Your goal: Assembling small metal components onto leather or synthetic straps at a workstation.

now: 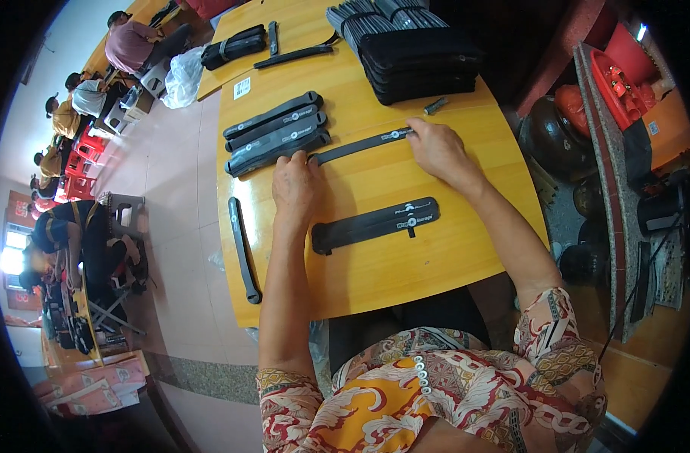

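Note:
Between my two hands a narrow black strap with pale print (364, 146) is stretched above the yellow table. My left hand (295, 185) pinches its left end, close to a row of folded black straps (277, 145). The right end is gripped in the fingers of my right hand (440, 154). Nearer to me lies a wider flat stack of black straps (376, 225) with pale print and a small tab on its near edge. A single black strap (243, 249) rests lengthwise at the table's left edge.
A tall pile of black and grey straps (416, 64) stands at the far right of the yellow table (360, 287). Tied black straps (234, 47) lie at the far left. A small metallic piece (436, 105) sits beside the pile. Several people sit along the left wall.

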The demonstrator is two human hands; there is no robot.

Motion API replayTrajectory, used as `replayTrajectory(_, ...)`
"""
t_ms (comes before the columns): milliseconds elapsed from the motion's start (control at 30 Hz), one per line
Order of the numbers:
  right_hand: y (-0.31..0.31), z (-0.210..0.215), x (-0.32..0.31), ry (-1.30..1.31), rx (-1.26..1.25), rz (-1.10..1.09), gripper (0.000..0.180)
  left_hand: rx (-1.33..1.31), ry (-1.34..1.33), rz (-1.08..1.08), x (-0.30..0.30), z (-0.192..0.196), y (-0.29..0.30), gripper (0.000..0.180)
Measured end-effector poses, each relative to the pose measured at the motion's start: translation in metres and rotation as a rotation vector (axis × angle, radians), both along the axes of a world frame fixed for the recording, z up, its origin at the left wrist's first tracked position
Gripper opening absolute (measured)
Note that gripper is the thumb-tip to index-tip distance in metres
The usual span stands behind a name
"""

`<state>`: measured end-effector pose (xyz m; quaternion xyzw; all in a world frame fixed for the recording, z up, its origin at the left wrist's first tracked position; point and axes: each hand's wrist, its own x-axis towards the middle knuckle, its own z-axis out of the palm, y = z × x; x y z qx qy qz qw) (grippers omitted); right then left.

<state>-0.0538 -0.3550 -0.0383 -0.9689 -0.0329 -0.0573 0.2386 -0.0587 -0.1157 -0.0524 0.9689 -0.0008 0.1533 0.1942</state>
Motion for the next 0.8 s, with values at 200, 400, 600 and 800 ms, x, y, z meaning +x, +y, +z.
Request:
replayTrajectory(200,0.003,0.005,0.002,0.159,-0.073,0.005,0.020,-0.026,0.026,0.017,0.003,-0.008,0.000,0.019)
replayTrajectory(400,-0.006,0.011,-0.006,0.155,0.055,0.045,0.017,-0.141,0.005,-0.097,-0.012,-0.004,0.014,0.012)
replayTrajectory(600,-0.017,0.028,-0.052,-0.041,0.052,0.240,0.012,-0.787,0.004,-0.174,-0.079,0.029,0.020,0.010)
replayTrajectory(800,-0.028,0.040,-0.108,0.037,0.249,0.371,0.010,-0.926,0.162,-0.108,-0.145,0.034,0.023,0.009)
